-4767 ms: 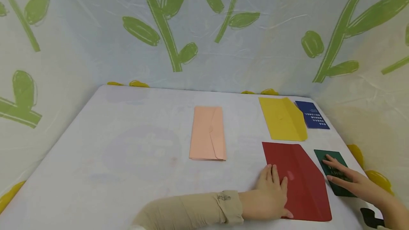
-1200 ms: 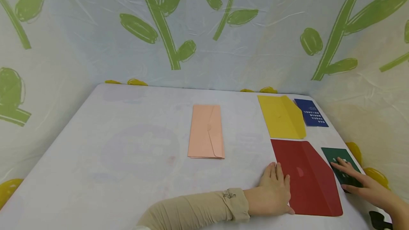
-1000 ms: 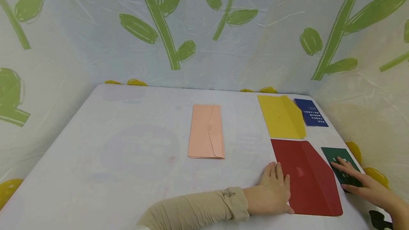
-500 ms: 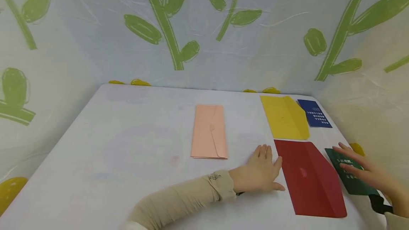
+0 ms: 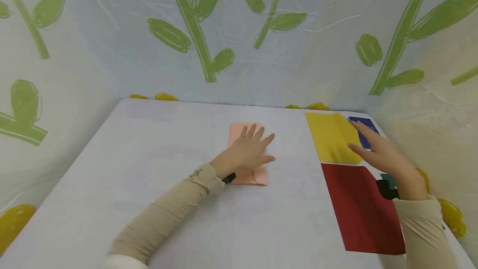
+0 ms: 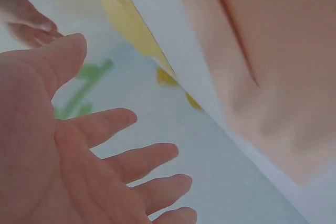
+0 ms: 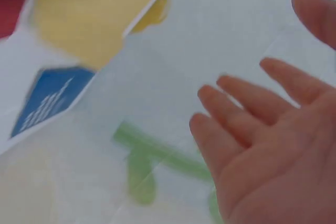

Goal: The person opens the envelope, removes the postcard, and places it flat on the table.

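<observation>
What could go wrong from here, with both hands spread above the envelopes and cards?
The left hand hovers open over the pink envelope; a flat press may slide it on the smooth table rather than lift it. The right hand reaches toward the blue card over the yellow envelope and could nudge that envelope askew.

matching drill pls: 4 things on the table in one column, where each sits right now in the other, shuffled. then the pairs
Things:
1. pink envelope
2. yellow envelope
3. red envelope
4. blue card

Places:
A. nearest the person, at the table's right edge
B. mid-table, under the left hand
C. far right corner, partly hidden by the right hand
D. directly beyond the red envelope, left of the blue card

Pairs: 1-B, 2-D, 3-A, 4-C
</observation>
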`<action>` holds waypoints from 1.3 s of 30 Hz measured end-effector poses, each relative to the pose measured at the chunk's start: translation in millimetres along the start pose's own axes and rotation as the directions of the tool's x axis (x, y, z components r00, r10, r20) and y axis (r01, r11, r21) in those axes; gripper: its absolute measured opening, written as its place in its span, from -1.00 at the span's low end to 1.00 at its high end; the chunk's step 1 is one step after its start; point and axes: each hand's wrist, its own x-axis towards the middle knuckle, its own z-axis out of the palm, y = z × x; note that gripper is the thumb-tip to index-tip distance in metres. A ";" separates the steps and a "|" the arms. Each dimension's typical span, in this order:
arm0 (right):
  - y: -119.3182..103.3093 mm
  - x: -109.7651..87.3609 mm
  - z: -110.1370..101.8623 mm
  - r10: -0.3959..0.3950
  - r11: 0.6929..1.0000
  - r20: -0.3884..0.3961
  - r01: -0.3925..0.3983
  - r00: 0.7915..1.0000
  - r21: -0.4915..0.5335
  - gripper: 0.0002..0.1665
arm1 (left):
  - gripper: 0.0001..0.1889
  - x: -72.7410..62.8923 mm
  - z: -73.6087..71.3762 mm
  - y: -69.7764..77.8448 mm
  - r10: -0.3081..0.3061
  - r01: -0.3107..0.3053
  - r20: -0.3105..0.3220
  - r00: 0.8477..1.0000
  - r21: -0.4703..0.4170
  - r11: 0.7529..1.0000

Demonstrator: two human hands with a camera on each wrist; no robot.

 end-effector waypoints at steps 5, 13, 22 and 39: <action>-43.7 28.5 15.4 -0.047 0.998 -0.071 0.050 0.996 0.037 -0.05 | -0.25 -15.0 -8.7 -51.0 -0.080 0.075 -0.055 0.995 -0.083 0.994; -108.5 67.6 72.6 -0.119 0.989 -0.029 0.122 0.992 0.090 -0.05 | -0.22 -39.4 2.8 -96.6 -0.148 0.130 -0.069 0.987 -0.208 0.969; -152.9 89.9 134.1 -0.164 0.977 0.123 0.144 0.979 0.157 -0.11 | -0.07 -46.1 33.4 -99.9 -0.082 0.110 0.098 0.992 -0.330 0.938; -161.2 92.7 161.4 -0.104 0.995 0.397 0.096 0.912 0.039 -0.11 | 0.02 -43.8 42.3 -70.7 -0.057 0.089 0.154 0.986 -0.207 0.974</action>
